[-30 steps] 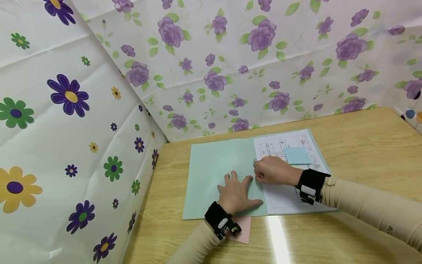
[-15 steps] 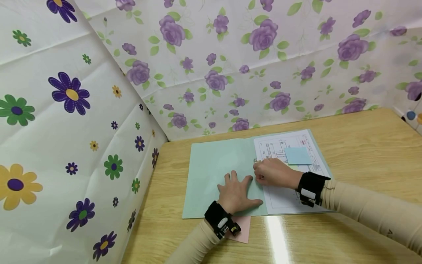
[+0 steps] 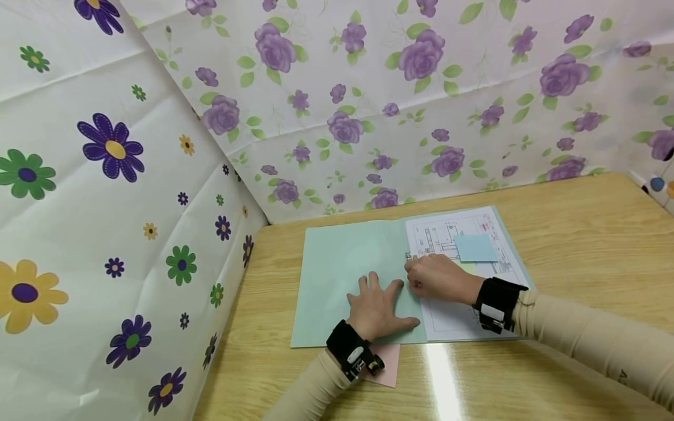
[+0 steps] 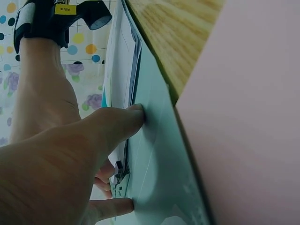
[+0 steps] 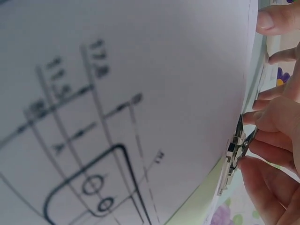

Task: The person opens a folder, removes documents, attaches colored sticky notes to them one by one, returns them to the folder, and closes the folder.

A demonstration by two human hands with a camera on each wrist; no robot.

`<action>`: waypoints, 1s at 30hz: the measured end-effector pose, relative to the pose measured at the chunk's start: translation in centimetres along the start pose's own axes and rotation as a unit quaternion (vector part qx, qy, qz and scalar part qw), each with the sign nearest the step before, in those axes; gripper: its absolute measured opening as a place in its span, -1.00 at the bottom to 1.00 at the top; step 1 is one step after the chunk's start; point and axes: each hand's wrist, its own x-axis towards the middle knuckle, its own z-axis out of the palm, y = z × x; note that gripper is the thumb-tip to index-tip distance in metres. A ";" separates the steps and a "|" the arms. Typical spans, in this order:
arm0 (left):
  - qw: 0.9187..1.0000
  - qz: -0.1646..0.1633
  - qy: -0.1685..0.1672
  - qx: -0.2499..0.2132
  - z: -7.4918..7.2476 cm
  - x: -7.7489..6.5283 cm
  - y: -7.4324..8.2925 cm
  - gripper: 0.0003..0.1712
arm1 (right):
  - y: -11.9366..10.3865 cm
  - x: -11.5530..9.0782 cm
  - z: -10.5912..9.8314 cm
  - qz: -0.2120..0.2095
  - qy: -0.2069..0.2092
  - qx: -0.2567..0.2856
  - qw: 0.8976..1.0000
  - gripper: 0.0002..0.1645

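A pale green folder (image 3: 337,251) lies spread on the wooden table, with printed technical drawings (image 3: 432,231) on its right side. Along the inner edge of the sheets sits a metal lever clip (image 5: 233,152). My right hand (image 3: 439,278) pinches the clip's lever between thumb and fingers, seen close up in the right wrist view. My left hand (image 3: 375,310) rests with spread fingers on the folder's left cover, near the fold. In the left wrist view its thumb (image 4: 129,119) presses the cover beside the sheets. The head view shows only the clip's far end.
A light blue sticky note (image 3: 475,248) lies on the top sheet. Pink paper (image 3: 387,365) sticks out from under the folder near the left wrist. Flower-patterned sheeting (image 3: 337,117) hangs behind the table (image 3: 595,245) and along its left side.
My right hand has shifted slightly towards me along the clip, and more of the clip's far end shows. The left hand has stayed in place.
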 end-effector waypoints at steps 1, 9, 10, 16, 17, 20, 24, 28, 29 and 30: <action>1.000 0.000 -0.001 0.000 0.0 0.0 0.0 0.00 | 0.0 0.0 0.1 0.000 0.001 -0.001 1.000 -0.47; 1.000 0.004 0.011 0.002 0.1 0.0 0.0 0.03 | -0.4 -0.6 0.8 0.006 0.014 -0.026 1.000 -0.38; 1.000 0.005 0.012 -0.001 0.2 0.0 -0.1 0.03 | -0.5 -0.6 0.9 0.003 0.017 -0.032 0.999 -0.36; 0.999 0.009 0.004 -0.033 0.6 0.3 -0.4 0.04 | -0.6 -0.9 1.3 -0.006 0.027 -0.057 0.998 -0.34; 0.999 0.010 0.003 -0.032 0.4 0.4 -0.4 0.04 | -0.6 -0.8 1.3 -0.007 0.027 -0.060 0.998 -0.35; 1.000 0.008 -0.006 -0.023 -0.4 0.2 -0.2 0.04 | -0.7 -0.7 1.1 -0.010 0.018 -0.057 0.998 -0.38; 0.999 0.000 -0.032 -0.016 -1.7 -0.3 0.3 0.03 | -0.8 -0.7 0.9 -0.009 0.003 -0.047 0.999 -0.37; 0.999 -0.005 -0.042 -0.016 -1.9 -0.3 0.4 0.03 | -0.8 -0.7 0.6 -0.013 -0.004 -0.044 0.999 -0.36; 0.999 -0.005 -0.042 -0.016 -1.8 -0.3 0.4 0.03 | -0.7 -0.7 0.6 -0.014 -0.005 -0.043 0.999 -0.36; 0.999 -0.005 -0.042 -0.016 -1.8 -0.3 0.3 0.03 | -0.7 -0.7 0.6 -0.017 -0.004 -0.044 0.999 -0.37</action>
